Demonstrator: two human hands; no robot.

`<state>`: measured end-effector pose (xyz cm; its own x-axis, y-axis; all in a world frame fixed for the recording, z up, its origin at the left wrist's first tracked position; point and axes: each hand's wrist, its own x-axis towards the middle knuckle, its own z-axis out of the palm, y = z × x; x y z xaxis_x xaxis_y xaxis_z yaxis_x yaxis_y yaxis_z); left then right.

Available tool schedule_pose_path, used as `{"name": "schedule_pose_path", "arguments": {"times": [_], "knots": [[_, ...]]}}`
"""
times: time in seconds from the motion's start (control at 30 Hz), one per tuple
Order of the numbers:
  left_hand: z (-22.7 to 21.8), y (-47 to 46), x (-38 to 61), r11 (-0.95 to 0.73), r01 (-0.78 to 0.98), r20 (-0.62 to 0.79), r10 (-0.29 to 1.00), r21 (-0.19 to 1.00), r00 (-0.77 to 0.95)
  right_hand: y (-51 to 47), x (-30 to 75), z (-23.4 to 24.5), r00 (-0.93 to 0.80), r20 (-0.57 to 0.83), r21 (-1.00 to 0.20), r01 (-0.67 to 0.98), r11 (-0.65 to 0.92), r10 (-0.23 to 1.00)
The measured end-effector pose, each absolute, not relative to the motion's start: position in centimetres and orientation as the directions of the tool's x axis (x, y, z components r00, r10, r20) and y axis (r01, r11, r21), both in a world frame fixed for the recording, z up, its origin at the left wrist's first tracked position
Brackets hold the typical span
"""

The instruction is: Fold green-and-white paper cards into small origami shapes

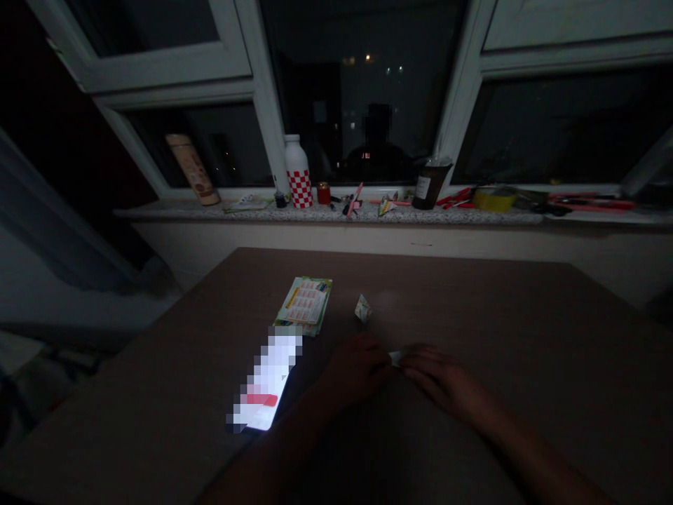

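Note:
A small pale piece of paper lies low at the tabletop between my two hands, mostly covered by fingers. My left hand is curled, its fingertips closed on the paper's left side. From the right, my right hand has its fingers pressed together on the other side of it. Dim light hides the exact grip and most of the paper. Just beyond my left hand stands a small folded paper shape with a printed pattern. Left of that is a stack of printed sheets.
A lit phone lies beside my left forearm on the brown table. Along the windowsill stand a checkered bottle, a tan bottle, a dark cup, a small red jar and several pens.

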<state>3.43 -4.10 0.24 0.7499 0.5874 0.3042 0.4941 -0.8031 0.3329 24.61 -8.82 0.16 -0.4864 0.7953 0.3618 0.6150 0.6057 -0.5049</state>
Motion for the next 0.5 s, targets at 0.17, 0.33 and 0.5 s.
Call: {"name": "schedule_pose_path", "arguments": {"times": [0.17, 0.33, 0.5], "knots": [[0.8, -4.7, 3.6, -0.841, 0.465, 0.404, 0.540, 0.275, 0.738, -9.3, 24.5, 0.7, -0.414, 0.552, -0.414, 0.617, 0.669, 0.724], [1.3, -5.3, 3.6, -0.860, 0.464, 0.469, 0.505, 0.211, 0.725, -9.7, 23.9, 1.5, -0.419, 0.659, -0.289, 0.625, 0.725, 0.624], [1.7, -5.8, 4.0, -0.878, 0.435, 0.570, 0.465, 0.199, 0.677, -9.8, 23.5, 1.9, -0.404, 0.732, -0.211, 0.631, 0.746, 0.549]]}}
